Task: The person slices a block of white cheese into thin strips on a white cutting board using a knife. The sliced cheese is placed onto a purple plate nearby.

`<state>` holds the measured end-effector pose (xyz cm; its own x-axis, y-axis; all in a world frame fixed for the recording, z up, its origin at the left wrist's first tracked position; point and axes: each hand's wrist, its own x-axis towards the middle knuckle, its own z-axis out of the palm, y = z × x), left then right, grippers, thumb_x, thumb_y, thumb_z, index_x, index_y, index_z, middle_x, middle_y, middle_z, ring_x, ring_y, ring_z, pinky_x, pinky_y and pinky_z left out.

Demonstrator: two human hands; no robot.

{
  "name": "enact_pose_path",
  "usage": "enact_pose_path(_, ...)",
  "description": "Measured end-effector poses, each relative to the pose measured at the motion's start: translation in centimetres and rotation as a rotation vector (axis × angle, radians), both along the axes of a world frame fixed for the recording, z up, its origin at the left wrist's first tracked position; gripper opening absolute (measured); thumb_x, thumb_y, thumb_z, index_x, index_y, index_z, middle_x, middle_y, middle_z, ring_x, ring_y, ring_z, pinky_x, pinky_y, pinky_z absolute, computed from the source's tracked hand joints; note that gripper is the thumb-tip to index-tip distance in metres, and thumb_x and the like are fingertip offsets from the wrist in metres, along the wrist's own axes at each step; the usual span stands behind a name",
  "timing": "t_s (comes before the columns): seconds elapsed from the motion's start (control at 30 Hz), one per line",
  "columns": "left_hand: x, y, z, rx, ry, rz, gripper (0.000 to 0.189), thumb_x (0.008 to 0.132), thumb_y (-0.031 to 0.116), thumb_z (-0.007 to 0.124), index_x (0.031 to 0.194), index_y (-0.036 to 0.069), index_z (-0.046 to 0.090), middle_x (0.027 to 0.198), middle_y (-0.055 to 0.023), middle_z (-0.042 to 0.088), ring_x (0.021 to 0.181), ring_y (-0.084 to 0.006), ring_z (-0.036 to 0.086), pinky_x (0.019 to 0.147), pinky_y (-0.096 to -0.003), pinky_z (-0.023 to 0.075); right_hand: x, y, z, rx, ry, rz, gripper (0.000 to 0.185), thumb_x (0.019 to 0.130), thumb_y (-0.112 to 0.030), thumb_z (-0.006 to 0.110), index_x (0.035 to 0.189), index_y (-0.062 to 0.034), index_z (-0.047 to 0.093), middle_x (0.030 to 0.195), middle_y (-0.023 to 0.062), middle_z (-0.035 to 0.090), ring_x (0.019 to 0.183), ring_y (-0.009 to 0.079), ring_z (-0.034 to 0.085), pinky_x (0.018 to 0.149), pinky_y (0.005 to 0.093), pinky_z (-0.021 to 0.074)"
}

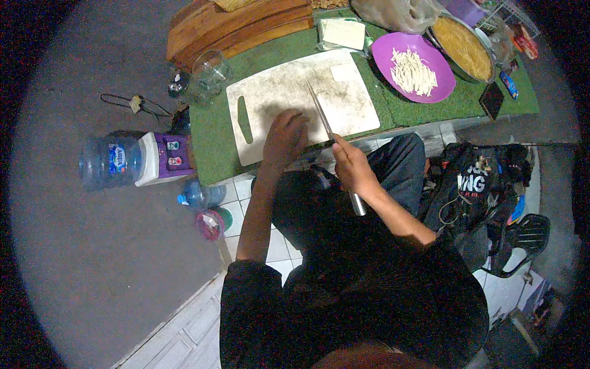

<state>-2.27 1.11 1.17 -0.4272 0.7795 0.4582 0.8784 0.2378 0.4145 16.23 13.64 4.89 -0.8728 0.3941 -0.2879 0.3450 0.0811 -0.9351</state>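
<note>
My right hand [352,166] grips a long kitchen knife [319,107], its blade pointing away over the white cutting board [272,99]. The metal butt of the handle sticks out below my fist. Close to the blade's right side lies a bright white flat piece [331,111], and a small white square piece [341,73] rests near the board's far right corner. Left of the knife, my left hand [286,136] is over the board's near part with bent fingers; shadow hides whether anything is under them. A purple plate [445,83] right of the board bears thin white strips [412,76].
White square sheets [343,33] sit on plastic packaging behind the board. A pan [493,74] of yellowish strands stands far right, near a dark phone-like slab [491,100]. A clear glass jar [209,69] is at left, before wooden boards [239,32]. Green matting [209,138] covers the table.
</note>
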Motion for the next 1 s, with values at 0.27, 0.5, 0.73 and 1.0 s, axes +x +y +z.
enact_pose_path(0.27, -0.4, -0.1, -0.3, -0.051, 0.076, -0.056, 0.031, 0.086, 0.01, 0.065, 0.116, 0.009, 0.065, 0.123, -0.0143, 0.061, 0.121, -0.0355, 0.056, 0.107, -0.0464, 0.044, 1.6, 1.2, 2.9, -0.1, -0.132, -0.127, 0.049, 0.108, -0.034, 0.041, 0.148, -0.0051, 0.045, 0.058, 0.0048, 0.049, 0.038, 0.0172, 0.05, 0.04, 0.0349, 0.0489)
enact_pose_path(0.5, 0.3, 0.2, 0.6, -0.166, 0.144, -0.08, 0.042, 0.091, 0.021, 0.061, 0.132, 0.013, 0.059, 0.134, -0.0119, 0.058, 0.13, -0.0341, 0.049, 0.113, -0.0463, 0.0364, 2.2, 2.1, 3.1, -0.093, -0.16, -0.16, 0.047, 0.107, -0.032, 0.042, 0.148, -0.0085, 0.047, 0.059, 0.0024, 0.048, 0.043, 0.0152, 0.051, 0.039, 0.0333, 0.0477)
enact_pose_path(0.73, 1.1, 0.8, 2.3, -0.191, 0.168, -0.074, 0.045, 0.093, 0.02, 0.058, 0.135, 0.005, 0.053, 0.138, -0.0159, 0.053, 0.131, -0.0355, 0.047, 0.113, -0.0473, 0.0365, 2.0, 1.4, 3.3, -0.125, -0.126, -0.182, 0.049, 0.108, -0.033, 0.044, 0.149, -0.0048, 0.044, 0.053, -0.0005, 0.043, 0.035, 0.0119, 0.043, 0.034, 0.0296, 0.0396)
enact_pose_path(1.0, 0.4, 0.0, 0.4, -0.104, 0.021, 0.018, 0.038, 0.085, 0.013, 0.061, 0.121, 0.0, 0.057, 0.13, -0.0189, 0.056, 0.128, -0.0369, 0.05, 0.112, -0.0466, 0.0389, 1.9, -1.0, 4.0, -0.161, -0.144, -0.089, 0.049, 0.109, -0.032, 0.041, 0.151, -0.0074, 0.042, 0.057, 0.0026, 0.047, 0.036, 0.0128, 0.043, 0.035, 0.0292, 0.0409)
